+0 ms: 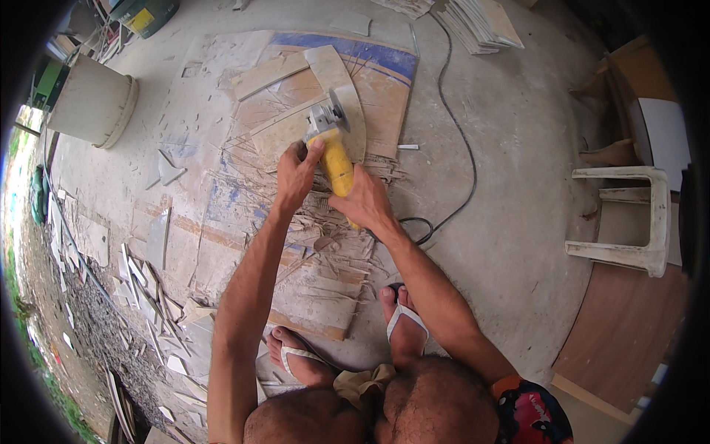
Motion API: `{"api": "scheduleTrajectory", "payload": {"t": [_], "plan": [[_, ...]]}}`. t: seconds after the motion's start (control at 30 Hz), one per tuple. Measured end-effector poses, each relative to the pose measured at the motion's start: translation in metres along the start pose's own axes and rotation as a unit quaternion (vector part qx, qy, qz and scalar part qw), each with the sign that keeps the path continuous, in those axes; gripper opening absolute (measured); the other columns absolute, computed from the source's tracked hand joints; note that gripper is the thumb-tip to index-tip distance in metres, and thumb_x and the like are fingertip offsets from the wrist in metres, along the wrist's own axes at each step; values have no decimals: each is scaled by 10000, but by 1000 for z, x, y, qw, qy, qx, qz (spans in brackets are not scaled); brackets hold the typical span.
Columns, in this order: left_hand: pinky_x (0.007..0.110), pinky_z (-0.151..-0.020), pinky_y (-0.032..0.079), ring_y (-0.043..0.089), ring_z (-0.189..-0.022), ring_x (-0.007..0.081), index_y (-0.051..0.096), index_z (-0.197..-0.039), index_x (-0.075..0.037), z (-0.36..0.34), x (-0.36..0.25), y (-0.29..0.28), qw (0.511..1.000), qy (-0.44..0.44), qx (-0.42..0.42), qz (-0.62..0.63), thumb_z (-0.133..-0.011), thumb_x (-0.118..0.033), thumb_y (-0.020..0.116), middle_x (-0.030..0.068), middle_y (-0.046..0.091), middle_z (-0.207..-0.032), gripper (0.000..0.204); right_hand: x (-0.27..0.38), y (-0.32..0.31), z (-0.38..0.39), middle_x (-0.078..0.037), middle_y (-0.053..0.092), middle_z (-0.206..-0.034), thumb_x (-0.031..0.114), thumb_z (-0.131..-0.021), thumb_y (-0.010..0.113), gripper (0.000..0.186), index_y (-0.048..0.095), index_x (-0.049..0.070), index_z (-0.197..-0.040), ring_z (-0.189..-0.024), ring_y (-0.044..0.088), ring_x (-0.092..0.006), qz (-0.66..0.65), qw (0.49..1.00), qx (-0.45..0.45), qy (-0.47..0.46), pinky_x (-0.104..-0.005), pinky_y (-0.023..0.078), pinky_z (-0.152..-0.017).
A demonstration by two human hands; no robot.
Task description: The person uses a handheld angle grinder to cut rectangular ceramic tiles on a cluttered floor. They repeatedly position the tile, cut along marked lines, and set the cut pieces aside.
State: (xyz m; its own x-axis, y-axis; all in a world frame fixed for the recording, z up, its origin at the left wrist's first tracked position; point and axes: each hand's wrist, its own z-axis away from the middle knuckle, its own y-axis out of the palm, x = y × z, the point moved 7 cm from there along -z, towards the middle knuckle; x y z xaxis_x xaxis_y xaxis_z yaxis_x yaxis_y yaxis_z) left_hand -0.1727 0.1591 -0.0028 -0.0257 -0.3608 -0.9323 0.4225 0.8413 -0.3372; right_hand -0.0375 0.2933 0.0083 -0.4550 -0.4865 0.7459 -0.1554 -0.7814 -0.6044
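A yellow angle grinder (338,164) with a grey metal head and a disc at its far end is held between both hands. My left hand (297,174) grips it near the head, thumb along the yellow body. Around the rear of the body my right hand (366,198) is closed. Beneath the disc lies a pale tile piece (330,70) with a curved outer edge, beside further cut tile pieces (270,76). These rest on a worn, scored board (384,133) with a blue band along its far edge.
A black cord (473,159) loops across the concrete on the right. Broken tile shards (151,288) litter the left. A pale bucket (95,103) stands far left, a tile stack (481,26) at the far right. A white plastic stool (621,218) lies near a wooden panel (625,333).
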Motion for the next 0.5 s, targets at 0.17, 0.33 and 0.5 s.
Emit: {"api": "scheduleTrajectory", "payload": {"t": [0.17,0.33,0.5], "plan": [[364,-739,534,632,-806,163,719,-1110,113,6,1,1,1000,3,0,1,-1044,-555,712,133,722,-875,671,-3,2,6,-359,744,-975,312,-761,861,628,594,-90,-1164,-928,747,-537,3,1000,2,2,-570,604,-846],[363,-751,543,653,-820,172,718,-1132,117,16,-2,3,999,-20,19,-19,-1039,-563,716,149,737,-896,687,-8,0,13,-341,740,-988,299,-736,872,619,604,-88,-1139,-959,736,-522,-2,1000,-12,-5,-548,591,-854],[362,-754,544,649,-823,170,712,-1146,121,25,-1,6,999,-19,17,-30,-1034,-579,718,142,732,-894,709,-13,1,22,-331,736,-1006,286,-725,876,605,608,-87,-1119,-975,729,-516,-5,1000,-3,8,-535,583,-855]]}}
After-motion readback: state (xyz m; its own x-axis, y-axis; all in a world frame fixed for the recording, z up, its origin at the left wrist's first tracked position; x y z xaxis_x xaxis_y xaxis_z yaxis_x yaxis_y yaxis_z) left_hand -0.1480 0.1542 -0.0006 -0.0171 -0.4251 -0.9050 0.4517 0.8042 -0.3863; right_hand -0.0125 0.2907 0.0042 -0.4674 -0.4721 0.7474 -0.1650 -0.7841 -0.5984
